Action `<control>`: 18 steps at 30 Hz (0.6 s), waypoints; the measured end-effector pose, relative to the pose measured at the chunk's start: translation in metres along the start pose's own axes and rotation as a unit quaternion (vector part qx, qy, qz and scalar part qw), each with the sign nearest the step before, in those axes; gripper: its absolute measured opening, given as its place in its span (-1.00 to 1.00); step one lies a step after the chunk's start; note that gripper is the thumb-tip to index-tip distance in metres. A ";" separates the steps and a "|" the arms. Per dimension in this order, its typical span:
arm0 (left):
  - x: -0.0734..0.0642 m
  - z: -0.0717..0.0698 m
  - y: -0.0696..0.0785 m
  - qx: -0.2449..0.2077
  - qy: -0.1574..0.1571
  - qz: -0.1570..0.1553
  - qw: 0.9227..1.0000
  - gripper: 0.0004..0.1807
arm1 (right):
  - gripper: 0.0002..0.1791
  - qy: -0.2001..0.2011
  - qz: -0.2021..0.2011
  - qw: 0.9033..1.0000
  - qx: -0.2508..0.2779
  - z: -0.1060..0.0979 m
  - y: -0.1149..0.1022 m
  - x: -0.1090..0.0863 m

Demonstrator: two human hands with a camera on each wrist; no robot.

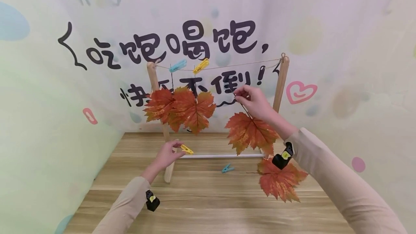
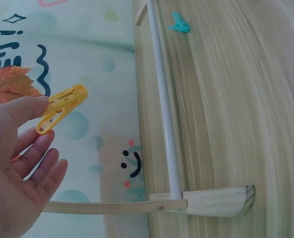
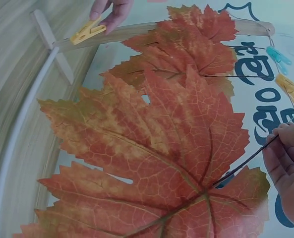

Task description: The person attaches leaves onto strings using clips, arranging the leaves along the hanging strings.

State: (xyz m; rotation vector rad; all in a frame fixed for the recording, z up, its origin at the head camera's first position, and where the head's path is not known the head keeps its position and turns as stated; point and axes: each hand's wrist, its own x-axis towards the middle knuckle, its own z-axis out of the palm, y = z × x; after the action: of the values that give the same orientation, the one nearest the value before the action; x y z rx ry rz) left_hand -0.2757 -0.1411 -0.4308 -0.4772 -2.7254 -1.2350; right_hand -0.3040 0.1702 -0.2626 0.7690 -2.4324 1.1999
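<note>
My left hand (image 1: 167,154) pinches a yellow clothespin (image 2: 62,106) between thumb and fingertips, low beside the frame's left post. My right hand (image 1: 255,102) pinches the thin dark stem of an orange-red artificial maple leaf (image 1: 251,133), and the leaf hangs below the fingers, under the string. A light-blue clothespin (image 1: 178,65) and a second yellow clothespin (image 1: 201,66) sit on the string (image 1: 240,63). Beneath them, two similar leaves (image 1: 195,109) hang by their stems, partly overlapping. The right wrist view shows the held leaf's veins close up.
The wooden frame (image 1: 281,82) stands on a wood-grain table (image 1: 201,198), with a white rod (image 1: 224,156) across its base. A teal clothespin (image 1: 227,168) lies before the rod. Another maple leaf (image 1: 281,181) lies at the right, below my right forearm. A printed curtain hangs behind.
</note>
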 end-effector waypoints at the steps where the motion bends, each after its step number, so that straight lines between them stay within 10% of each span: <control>1: 0.000 0.000 0.000 0.001 -0.002 -0.001 1.000 -0.64 | -0.84 0.004 0.000 1.000 0.006 0.000 -0.001 0.002; 18: 0.001 -0.004 -0.001 -0.005 -0.007 -0.002 1.000 -0.63 | -0.76 0.083 0.057 0.992 0.071 0.000 -0.016 0.035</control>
State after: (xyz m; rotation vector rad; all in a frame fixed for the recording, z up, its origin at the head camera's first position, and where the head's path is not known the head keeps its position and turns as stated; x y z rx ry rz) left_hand -0.2768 -0.1443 -0.4291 -0.4851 -2.7349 -1.2500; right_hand -0.3225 0.1512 -0.2356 0.5487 -2.3012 1.4316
